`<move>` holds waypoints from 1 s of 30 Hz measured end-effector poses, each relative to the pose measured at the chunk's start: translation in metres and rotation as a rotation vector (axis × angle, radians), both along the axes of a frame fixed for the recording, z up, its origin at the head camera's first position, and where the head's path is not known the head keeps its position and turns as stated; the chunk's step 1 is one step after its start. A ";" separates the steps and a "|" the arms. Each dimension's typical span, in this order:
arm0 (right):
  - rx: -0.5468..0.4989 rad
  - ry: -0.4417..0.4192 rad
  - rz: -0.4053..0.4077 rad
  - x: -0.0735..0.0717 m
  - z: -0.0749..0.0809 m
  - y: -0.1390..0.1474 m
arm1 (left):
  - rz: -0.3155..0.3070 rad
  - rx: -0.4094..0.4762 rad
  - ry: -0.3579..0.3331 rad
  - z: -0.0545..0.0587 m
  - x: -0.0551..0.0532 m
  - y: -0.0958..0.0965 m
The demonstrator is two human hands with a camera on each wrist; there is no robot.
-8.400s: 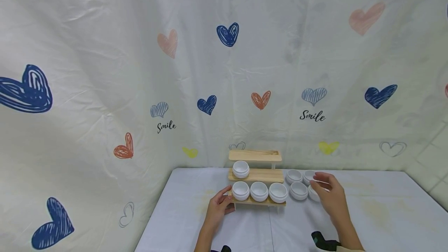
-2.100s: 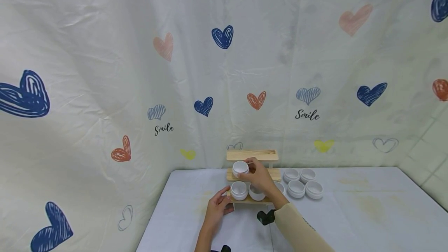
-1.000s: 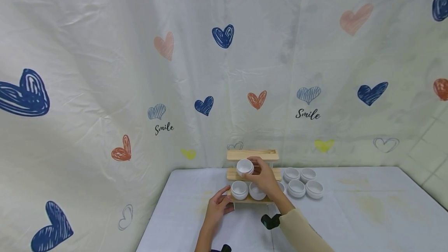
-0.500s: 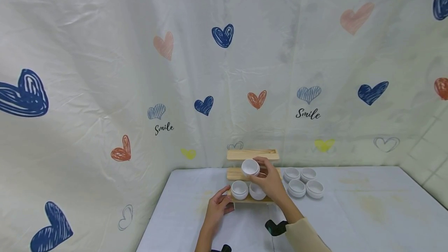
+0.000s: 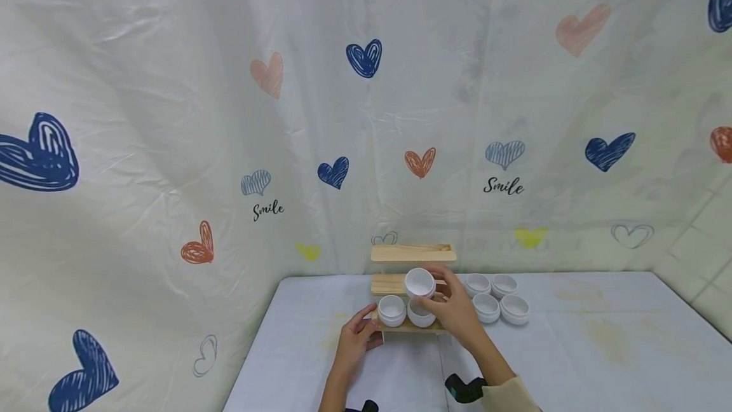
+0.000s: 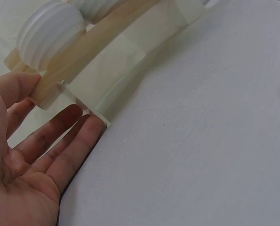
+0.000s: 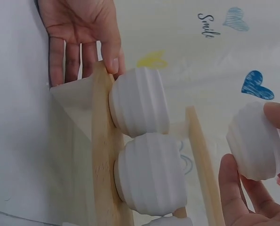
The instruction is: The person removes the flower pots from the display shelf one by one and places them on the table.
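Note:
My right hand (image 5: 454,307) holds a small white ribbed pot (image 5: 419,282) between thumb and fingers. In the head view the pot overlaps the middle tier (image 5: 387,283) of a wooden tiered stand; the right wrist view (image 7: 252,141) shows it off the boards. On the front tier (image 5: 408,329) two similar pots show, the left pot (image 5: 391,310) and the middle pot (image 5: 421,314). A third is mostly hidden behind my right hand. My left hand (image 5: 351,343) pinches the left end of the front tier (image 6: 50,89), its lower fingers beside the clear leg (image 6: 85,103).
Several more white pots (image 5: 486,308) stand grouped on the white-covered table (image 5: 583,361) right of the stand. The stand's top tier (image 5: 412,253) bears no pots. A curtain (image 5: 457,100) printed with hearts hangs behind and at the left.
My right hand came from the table pots to the pot on the middle tier's left, lifted it and carried it right and slightly forward. My left hand stays at the stand.

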State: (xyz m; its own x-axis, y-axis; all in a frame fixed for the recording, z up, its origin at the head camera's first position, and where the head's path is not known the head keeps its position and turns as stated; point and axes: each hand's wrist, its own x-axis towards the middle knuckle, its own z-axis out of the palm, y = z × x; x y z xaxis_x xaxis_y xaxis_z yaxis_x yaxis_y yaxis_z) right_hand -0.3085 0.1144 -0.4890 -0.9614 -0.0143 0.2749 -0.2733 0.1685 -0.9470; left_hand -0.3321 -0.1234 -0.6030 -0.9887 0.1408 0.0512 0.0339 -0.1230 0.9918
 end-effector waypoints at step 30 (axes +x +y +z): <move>0.003 0.087 0.017 0.032 -0.023 0.043 | 0.017 -0.015 -0.012 0.002 -0.001 0.001</move>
